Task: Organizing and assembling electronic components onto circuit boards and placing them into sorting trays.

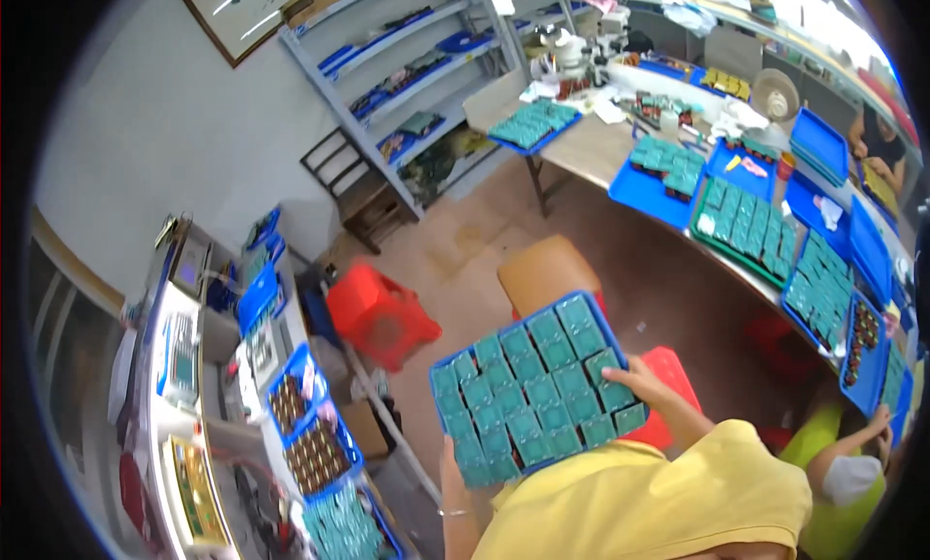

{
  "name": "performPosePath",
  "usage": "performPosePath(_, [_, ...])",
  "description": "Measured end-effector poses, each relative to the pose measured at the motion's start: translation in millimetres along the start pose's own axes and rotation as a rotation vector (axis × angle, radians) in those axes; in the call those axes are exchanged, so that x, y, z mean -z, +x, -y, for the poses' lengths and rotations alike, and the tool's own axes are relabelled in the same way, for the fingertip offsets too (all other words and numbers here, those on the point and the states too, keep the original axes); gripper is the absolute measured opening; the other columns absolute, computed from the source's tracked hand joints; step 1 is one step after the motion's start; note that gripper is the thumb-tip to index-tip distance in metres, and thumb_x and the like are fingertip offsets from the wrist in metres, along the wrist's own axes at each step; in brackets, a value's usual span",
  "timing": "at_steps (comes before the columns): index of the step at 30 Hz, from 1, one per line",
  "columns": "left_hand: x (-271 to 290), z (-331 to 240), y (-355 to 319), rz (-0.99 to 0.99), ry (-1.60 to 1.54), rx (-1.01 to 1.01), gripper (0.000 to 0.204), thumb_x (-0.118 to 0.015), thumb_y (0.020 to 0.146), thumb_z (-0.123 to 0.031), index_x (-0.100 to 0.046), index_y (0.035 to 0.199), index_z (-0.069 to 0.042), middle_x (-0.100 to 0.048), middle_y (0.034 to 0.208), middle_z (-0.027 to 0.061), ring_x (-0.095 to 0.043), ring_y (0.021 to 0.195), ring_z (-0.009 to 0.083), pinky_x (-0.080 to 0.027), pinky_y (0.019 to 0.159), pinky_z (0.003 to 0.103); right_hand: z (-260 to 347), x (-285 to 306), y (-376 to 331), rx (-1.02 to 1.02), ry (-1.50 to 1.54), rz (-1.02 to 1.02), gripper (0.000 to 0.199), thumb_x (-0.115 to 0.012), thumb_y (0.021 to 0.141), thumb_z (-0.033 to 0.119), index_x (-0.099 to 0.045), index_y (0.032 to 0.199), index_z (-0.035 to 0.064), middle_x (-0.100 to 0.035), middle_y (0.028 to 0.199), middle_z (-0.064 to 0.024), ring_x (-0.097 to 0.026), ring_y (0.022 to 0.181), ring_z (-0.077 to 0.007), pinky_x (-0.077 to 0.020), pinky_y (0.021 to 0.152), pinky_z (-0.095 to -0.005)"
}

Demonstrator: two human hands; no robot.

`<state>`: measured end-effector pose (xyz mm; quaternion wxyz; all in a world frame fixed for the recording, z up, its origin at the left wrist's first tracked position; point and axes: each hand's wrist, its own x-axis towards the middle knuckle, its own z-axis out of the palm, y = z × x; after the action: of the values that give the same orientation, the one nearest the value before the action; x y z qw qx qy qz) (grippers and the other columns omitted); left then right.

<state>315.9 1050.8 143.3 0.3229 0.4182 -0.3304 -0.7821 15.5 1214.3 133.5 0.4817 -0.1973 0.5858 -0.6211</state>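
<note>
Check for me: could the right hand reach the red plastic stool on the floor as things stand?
Probably not right away. The right hand grips the far edge of the blue tray of teal parts, the left hand its near corner, and the red stool sits beyond and below it.

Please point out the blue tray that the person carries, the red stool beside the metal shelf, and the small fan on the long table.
blue tray (pixel 581 299): head view, on its far rim.
red stool (pixel 381 318): head view, on its seat.
small fan (pixel 776 94): head view, on its round grille.

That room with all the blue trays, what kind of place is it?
Probably a small electronics workshop. Both hands hold a blue tray packed with teal parts, more such trays cover the long workbench, and metal shelves store supplies.
</note>
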Motion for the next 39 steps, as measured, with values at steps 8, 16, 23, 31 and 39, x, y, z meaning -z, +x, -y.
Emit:
performPosePath(8, [1,-70,168,0.028,0.098,0.084,0.044,-0.042,0.092,-0.039,-0.05,0.115,-0.001,-0.057,0.104,0.0068,-0.057,0.087,0.0173,-0.048,0.075,0.031,35,-35,149,0.02,0.042,-0.01,0.044,-0.062,0.081,0.025,-0.051,0.114,-0.0025,-0.059,0.1,-0.0068,-0.055,0.089,-0.0133,-0.0449,0.078,-0.0281])
performPosePath(16, [-68,-99,275,0.165,-0.001,0.185,0.047,-0.039,0.091,-0.043,-0.049,0.116,-0.004,-0.058,0.107,0.0073,-0.058,0.09,0.0218,-0.049,0.077,0.037,83,-4,229,0.07,0.015,-0.082,0.046,-0.061,0.081,0.029,-0.052,0.114,-0.0009,-0.058,0.103,-0.0084,-0.053,0.094,-0.016,-0.0434,0.082,-0.0301])
performPosePath(23, [-161,-87,348,0.154,0.072,0.089,0.048,-0.038,0.092,-0.043,-0.049,0.116,-0.004,-0.058,0.106,0.0068,-0.059,0.09,0.0214,-0.048,0.079,0.035,135,69,316,0.119,0.021,-0.088,0.052,-0.062,0.08,0.023,-0.044,0.122,-0.0003,-0.053,0.113,-0.0093,-0.05,0.103,-0.0156,-0.0399,0.089,-0.0301])
performPosePath(31, [-297,16,452,0.218,-0.155,0.154,0.054,-0.032,0.093,-0.044,-0.037,0.128,-0.004,-0.046,0.127,0.0084,-0.048,0.11,0.0241,-0.04,0.094,0.038,197,241,468,-0.05,-0.182,0.057,0.054,-0.064,0.078,0.03,-0.049,0.118,-0.0016,-0.056,0.11,-0.0105,-0.053,0.098,-0.0169,-0.0431,0.084,-0.0302])
performPosePath(39, [-404,73,513,0.028,-0.077,0.101,0.054,-0.032,0.092,-0.045,-0.039,0.128,-0.005,-0.045,0.128,0.0085,-0.048,0.111,0.0248,-0.039,0.095,0.038,210,358,596,-0.055,-0.211,0.21,0.05,-0.065,0.077,0.03,-0.053,0.113,-0.0026,-0.06,0.103,-0.0112,-0.056,0.092,-0.0173,-0.0444,0.082,-0.0302])
